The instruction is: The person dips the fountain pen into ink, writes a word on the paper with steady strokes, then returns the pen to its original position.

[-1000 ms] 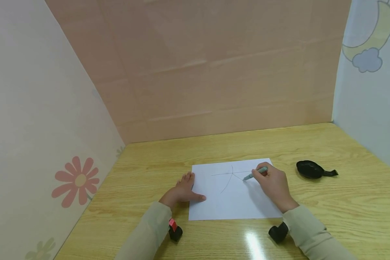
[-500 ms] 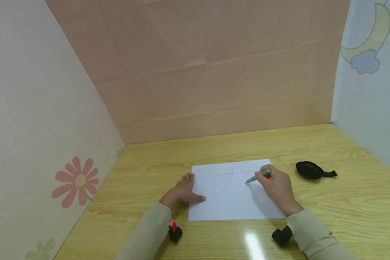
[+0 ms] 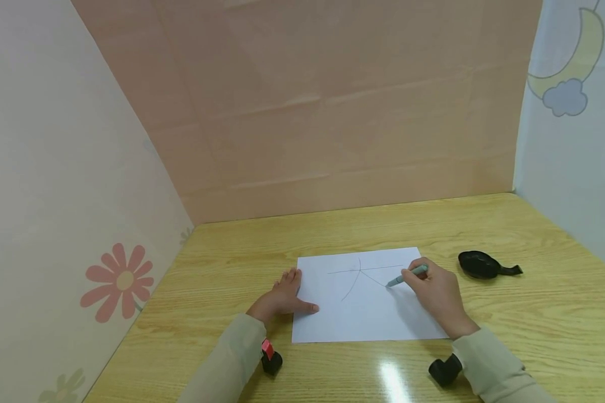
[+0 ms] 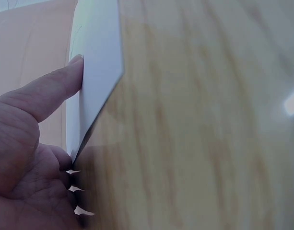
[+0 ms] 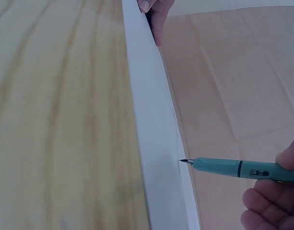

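Note:
A white sheet of paper lies on the wooden table. My left hand rests at its left edge, fingers extended and thumb on the sheet. My right hand pinches a teal fountain pen between thumb and fingers, the pen slanting down leftward. Its metal nib meets the paper at the lower end of a thin diagonal line. Other thin strokes on the sheet are a long near-level line and a curve crossing it and sweeping down to the left.
A black, shallow oval dish with a short handle lies on the table right of the paper. A tan backdrop stands behind, with pale side walls left and right. Black wrist-worn devices hang beneath both sleeves.
My right hand has moved right and slightly toward me with the fountain pen, lengthening the diagonal line down to the right. The left hand stays in place on the paper.

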Motion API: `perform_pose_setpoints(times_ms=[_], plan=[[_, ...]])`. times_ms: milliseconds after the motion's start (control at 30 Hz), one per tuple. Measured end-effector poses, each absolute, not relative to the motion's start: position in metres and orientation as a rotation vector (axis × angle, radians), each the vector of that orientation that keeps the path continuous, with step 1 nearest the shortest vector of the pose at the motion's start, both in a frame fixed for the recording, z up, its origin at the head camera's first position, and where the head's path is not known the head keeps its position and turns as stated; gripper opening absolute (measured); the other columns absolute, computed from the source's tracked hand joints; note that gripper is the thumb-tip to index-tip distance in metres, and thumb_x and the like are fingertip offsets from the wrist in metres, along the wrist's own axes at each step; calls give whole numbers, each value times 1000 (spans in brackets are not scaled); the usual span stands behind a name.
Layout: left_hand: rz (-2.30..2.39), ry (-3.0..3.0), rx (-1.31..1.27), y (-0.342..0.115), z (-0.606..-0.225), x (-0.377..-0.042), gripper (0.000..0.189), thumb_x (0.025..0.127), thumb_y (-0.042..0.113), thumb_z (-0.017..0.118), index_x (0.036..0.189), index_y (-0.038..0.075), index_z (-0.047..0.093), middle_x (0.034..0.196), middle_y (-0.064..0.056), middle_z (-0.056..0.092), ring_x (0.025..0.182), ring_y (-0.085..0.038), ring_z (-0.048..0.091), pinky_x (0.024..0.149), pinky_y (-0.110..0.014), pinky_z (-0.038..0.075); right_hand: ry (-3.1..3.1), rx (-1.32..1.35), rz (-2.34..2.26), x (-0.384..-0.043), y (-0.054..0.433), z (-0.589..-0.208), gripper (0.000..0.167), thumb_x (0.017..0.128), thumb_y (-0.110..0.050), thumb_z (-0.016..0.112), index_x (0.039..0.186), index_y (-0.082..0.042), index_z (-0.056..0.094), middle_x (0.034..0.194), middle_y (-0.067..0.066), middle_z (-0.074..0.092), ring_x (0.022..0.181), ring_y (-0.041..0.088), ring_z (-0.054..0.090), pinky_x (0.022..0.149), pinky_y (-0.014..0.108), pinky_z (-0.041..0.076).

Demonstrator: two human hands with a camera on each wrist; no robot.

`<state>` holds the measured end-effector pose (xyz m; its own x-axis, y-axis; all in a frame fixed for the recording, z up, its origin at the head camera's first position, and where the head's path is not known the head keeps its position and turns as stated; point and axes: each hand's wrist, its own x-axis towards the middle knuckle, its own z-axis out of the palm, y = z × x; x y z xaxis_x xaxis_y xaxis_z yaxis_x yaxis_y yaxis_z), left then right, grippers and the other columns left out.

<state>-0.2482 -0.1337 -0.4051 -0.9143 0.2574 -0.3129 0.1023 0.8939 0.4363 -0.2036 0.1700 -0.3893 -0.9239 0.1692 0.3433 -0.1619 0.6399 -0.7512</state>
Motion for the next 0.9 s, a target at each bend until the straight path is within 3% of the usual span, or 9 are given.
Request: perform_pose_setpoints(times_ms=[900], plan=[[594, 2690, 262, -134, -409, -251, 107, 75, 47, 72, 148, 0, 9, 155, -17, 6, 143, -32, 2, 114, -50, 8, -2487, -2, 1160, -193, 185, -389, 15, 85, -22, 65, 80, -8, 63, 63, -2, 53, 54, 7, 37, 49, 23, 30]])
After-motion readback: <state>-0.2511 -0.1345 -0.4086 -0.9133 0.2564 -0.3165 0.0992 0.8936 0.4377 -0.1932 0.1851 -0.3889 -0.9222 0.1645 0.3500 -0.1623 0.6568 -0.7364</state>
